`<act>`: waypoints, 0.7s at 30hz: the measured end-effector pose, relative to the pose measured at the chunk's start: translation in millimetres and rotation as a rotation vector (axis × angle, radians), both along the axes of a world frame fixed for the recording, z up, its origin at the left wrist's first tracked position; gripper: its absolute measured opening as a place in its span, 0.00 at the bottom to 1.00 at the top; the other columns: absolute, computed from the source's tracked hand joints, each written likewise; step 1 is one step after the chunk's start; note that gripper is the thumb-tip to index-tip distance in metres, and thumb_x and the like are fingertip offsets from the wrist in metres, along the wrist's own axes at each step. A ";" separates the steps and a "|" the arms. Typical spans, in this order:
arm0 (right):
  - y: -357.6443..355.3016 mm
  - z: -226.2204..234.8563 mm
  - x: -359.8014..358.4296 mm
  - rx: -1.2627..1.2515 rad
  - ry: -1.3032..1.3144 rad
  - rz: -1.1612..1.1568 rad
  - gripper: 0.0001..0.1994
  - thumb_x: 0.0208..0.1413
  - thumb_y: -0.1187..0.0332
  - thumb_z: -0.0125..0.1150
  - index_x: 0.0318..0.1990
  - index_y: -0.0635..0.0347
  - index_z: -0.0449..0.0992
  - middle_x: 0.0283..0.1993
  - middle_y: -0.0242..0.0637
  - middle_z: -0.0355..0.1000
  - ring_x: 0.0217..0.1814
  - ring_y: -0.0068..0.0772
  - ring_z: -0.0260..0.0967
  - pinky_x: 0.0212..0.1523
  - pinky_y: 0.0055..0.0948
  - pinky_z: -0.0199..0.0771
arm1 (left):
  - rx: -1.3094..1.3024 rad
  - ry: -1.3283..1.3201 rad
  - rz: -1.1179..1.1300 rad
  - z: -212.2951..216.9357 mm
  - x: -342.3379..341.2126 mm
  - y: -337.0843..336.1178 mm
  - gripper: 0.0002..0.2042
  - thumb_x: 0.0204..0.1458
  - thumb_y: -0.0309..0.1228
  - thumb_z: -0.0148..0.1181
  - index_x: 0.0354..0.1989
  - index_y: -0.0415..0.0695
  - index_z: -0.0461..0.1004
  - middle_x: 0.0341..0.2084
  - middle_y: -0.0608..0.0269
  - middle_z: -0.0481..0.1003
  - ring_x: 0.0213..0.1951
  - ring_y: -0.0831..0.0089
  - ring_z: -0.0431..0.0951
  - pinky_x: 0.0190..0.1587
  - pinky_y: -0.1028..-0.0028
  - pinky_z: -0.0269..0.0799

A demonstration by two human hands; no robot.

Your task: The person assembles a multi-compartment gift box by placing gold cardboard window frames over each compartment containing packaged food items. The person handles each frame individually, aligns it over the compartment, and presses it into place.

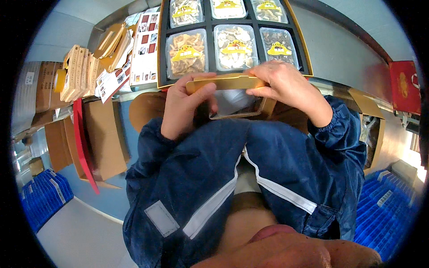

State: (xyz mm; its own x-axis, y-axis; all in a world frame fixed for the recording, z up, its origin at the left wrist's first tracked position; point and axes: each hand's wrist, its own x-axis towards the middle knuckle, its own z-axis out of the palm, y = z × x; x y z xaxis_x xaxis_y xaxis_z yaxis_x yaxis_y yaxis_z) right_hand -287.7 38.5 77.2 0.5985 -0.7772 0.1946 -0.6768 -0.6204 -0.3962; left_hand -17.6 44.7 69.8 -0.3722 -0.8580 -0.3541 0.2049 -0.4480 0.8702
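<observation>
Between my two hands is a flat gold cardboard piece (234,82), seen nearly edge-on, with a rounded left corner. My left hand (185,105) grips its left end, the thumb lying along the near side. My right hand (283,82) pinches the right end between thumb and fingers. Just below the piece, close to my body, is a clear plastic container (232,105), partly covered by my hands. Directly beyond my hands lies a gold-edged gift box (209,44) with a black divided insert. Its compartments hold clear tubs of dried food with yellow labels, such as a tub of pale slices (235,38).
To the left are printed sheets (145,49), a pile of tan card pieces (111,42), stacked wooden-looking blocks (76,73) and a red panel (82,143) against cardboard boxes (105,138). A red box (404,87) stands far right. Blue stacks (47,194) sit low on both sides.
</observation>
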 end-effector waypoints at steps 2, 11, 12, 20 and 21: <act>-0.3 9.2 7.4 -0.314 -0.022 -0.016 0.18 0.52 0.59 0.69 0.46 0.61 0.77 0.34 0.41 0.77 0.36 0.42 0.77 0.38 0.38 0.75 | 0.025 0.040 0.050 0.3 0.9 -2.8 0.15 0.59 0.27 0.63 0.52 0.36 0.75 0.22 0.60 0.77 0.22 0.74 0.77 0.26 0.74 0.73; 0.5 -3.5 5.5 -0.089 -0.064 -0.012 0.15 0.54 0.63 0.68 0.45 0.62 0.77 0.31 0.45 0.75 0.33 0.48 0.76 0.34 0.40 0.76 | -0.100 -0.093 -0.072 -2.8 1.4 -17.9 0.15 0.58 0.31 0.65 0.51 0.36 0.76 0.23 0.62 0.78 0.23 0.75 0.78 0.28 0.75 0.74; -1.0 -5.1 3.1 -0.066 -0.058 -0.020 0.16 0.54 0.63 0.69 0.46 0.63 0.78 0.32 0.47 0.76 0.33 0.48 0.76 0.34 0.39 0.76 | -0.104 -0.086 -0.095 -3.9 0.1 -22.7 0.17 0.59 0.32 0.63 0.53 0.36 0.75 0.28 0.60 0.78 0.27 0.74 0.79 0.32 0.74 0.76; -19.9 -0.6 -13.9 0.093 -0.404 -0.504 0.20 0.59 0.52 0.65 0.39 0.64 0.78 0.26 0.47 0.74 0.26 0.45 0.74 0.28 0.37 0.71 | -0.257 0.087 -0.212 -10.2 14.3 -54.2 0.44 0.56 0.58 0.59 0.73 0.40 0.51 0.63 0.46 0.67 0.62 0.57 0.71 0.64 0.57 0.66; -17.8 -8.8 -9.4 0.108 -0.415 -0.538 0.20 0.59 0.52 0.65 0.40 0.64 0.78 0.25 0.47 0.74 0.26 0.45 0.74 0.28 0.37 0.71 | -0.246 0.170 -0.309 -9.9 9.3 -47.3 0.45 0.56 0.58 0.59 0.73 0.40 0.50 0.64 0.45 0.66 0.64 0.55 0.70 0.66 0.55 0.65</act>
State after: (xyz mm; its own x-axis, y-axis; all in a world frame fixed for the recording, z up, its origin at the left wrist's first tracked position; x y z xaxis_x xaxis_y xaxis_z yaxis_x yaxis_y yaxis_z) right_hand -297.2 20.7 68.5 0.0169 -0.9732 0.2294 -0.6585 -0.1835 -0.7299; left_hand -8.3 -2.6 59.9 -0.6604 -0.7482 -0.0640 0.2431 -0.2937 0.9245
